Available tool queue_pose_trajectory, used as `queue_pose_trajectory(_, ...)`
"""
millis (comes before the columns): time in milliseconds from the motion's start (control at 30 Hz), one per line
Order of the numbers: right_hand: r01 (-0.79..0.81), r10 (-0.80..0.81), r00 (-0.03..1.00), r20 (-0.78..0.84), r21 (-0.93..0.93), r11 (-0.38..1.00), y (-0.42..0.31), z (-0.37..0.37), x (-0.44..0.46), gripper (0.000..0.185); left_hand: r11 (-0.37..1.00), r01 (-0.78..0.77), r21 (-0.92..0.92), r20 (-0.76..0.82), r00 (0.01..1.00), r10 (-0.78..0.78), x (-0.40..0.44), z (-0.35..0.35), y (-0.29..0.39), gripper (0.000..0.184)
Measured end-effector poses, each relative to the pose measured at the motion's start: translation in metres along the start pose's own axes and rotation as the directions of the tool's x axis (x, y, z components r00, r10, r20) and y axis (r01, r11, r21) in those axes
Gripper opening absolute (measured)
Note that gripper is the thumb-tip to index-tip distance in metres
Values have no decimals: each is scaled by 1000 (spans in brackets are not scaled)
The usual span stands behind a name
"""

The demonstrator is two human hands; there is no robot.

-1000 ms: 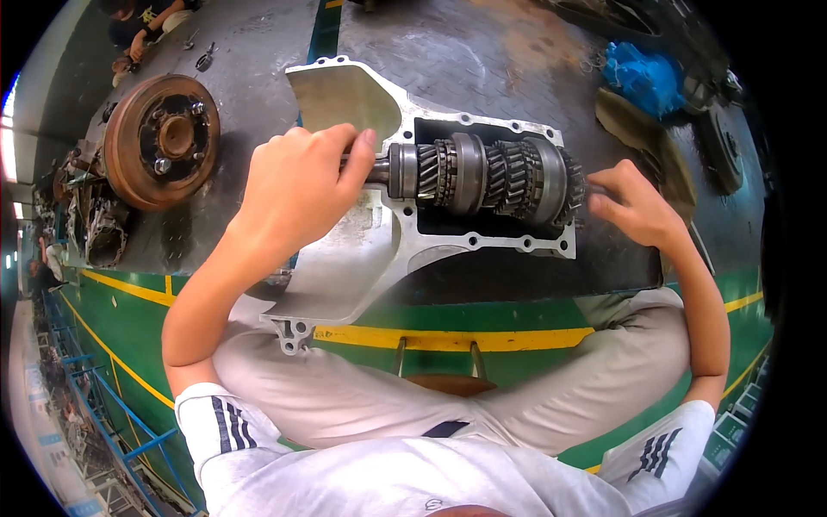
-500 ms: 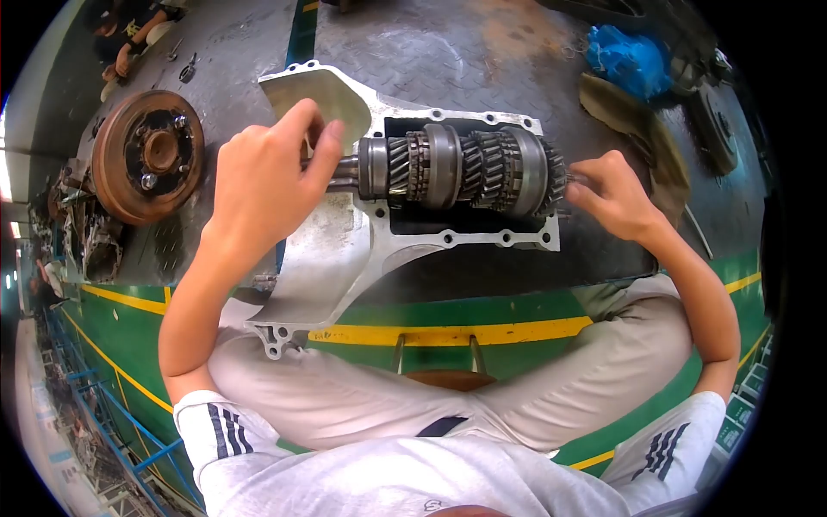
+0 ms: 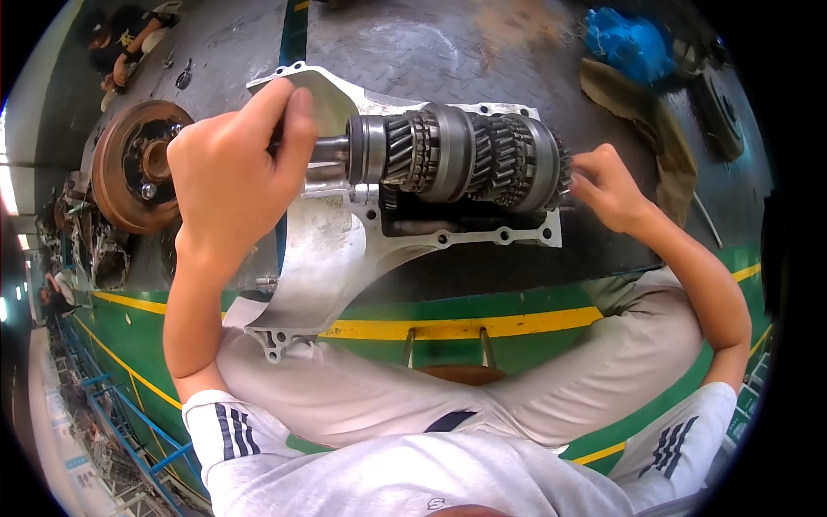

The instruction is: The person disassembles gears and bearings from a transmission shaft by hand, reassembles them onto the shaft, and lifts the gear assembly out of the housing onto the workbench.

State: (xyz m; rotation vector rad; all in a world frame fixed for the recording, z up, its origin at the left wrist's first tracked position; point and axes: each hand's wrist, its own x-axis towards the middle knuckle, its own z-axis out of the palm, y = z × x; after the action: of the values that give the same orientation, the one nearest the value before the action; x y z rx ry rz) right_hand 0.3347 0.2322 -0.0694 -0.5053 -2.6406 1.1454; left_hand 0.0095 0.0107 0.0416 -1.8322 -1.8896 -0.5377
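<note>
Closed round the smooth rod at one end, the left hand (image 3: 234, 168) held the shaft (image 3: 450, 155); the right hand (image 3: 612, 191) pinched its other end, fingers curled beside the last gear. It hung level or nearly so over the mouth of the housing (image 3: 323, 254), hiding much of the far rim; whether its right end touched metal could not be told. Loaded with what looked like steel gears, it was probably heavy and rigid, slick if oiled. The bare ends seemed the best holds, since the toothed rings might turn and nip fingers. The housing, pale cast metal, looked stiff. Left of it stood a rusty drum (image 3: 136, 168); beyond the right hand lay a brown cloth (image 3: 648, 114) and a blue bag (image 3: 629, 45).
</note>
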Motion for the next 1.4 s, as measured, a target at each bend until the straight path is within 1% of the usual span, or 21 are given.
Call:
queue_pose_trajectory(67,8,-8,1000,8,8,1000,0,0,2,59,1000,18,22,-11,1000,-18,0,-2,-1,24)
queue_pose_trajectory(133,5,-4,1000,-21,11,1000,-7,0,2,58,1000,29,3,74,997,-29,-2,-2,-2,26)
queue_pose_trajectory(267,9,-10,1000,-25,-38,999,-9,-1,1,57,1000,25,-18,126,992,-23,-8,-2,0,28)
queue_pose_trajectory(300,15,-16,1000,-23,-29,999,-7,1,1,57,995,-63,-73,121,990,71,-5,-5,3,31)
queue_pose_trajectory(333,23,-23,999,-22,-20,1000,-5,0,1,56,981,-150,-125,109,980,164,-2,-8,7,38)
queue_pose_trajectory(367,23,-24,999,-24,-24,999,-3,0,2,56,980,-152,-126,105,981,165,2,-8,10,38)
queue_pose_trajectory(400,36,-36,999,-25,-25,999,-2,0,2,56,959,-264,-102,100,956,274,6,-8,12,48)
queue_pose_trajectory(467,44,-45,999,-25,-22,999,-2,1,1,55,924,-373,-81,101,919,380,9,-9,21,62)
queue_pose_trajectory(533,46,-47,998,-43,-30,998,-4,2,1,55,945,-267,-191,321,892,317,9,-9,33,69)
queue_pose_trajectory(600,39,-40,999,-33,-28,999,-5,1,2,55,941,-266,-209,289,903,319,9,-3,33,73)
queue_pose_trajectory(667,32,-33,999,-30,-23,999,-6,0,2,54,941,-223,-256,306,904,298,8,1,27,69)
queue_pose_trajectory(733,25,-25,999,-22,-24,999,-7,-1,2,55,937,-246,-246,278,908,312,10,1,24,65)
queue_pose_trajectory(833,25,-26,999,-23,-38,999,-6,-1,2,55,935,-234,-268,317,895,315,11,1,22,63)
queue_pose_trajectory(933,5,-5,1000,-16,-49,999,-6,-1,3,57,925,-250,-287,280,901,330,11,2,20,63)
queue_pose_trajectory(1167,-14,14,1000,-9,-57,998,-6,-2,2,62,937,-207,-282,347,888,301,14,-1,20,64)
queue_pose_trajectory(1233,-54,54,999,-3,-27,998,-10,-3,2,64,937,-197,-289,361,884,297,16,-1,18,64)
queue_pose_trajectory(1333,-31,31,999,-13,-41,999,-6,-1,2,64,937,-167,-307,384,879,283,18,-4,19,64)
queue_pose_trajectory(1400,-31,30,999,-9,-39,999,-5,-2,2,64,952,-134,-274,412,878,243,18,-6,21,65)
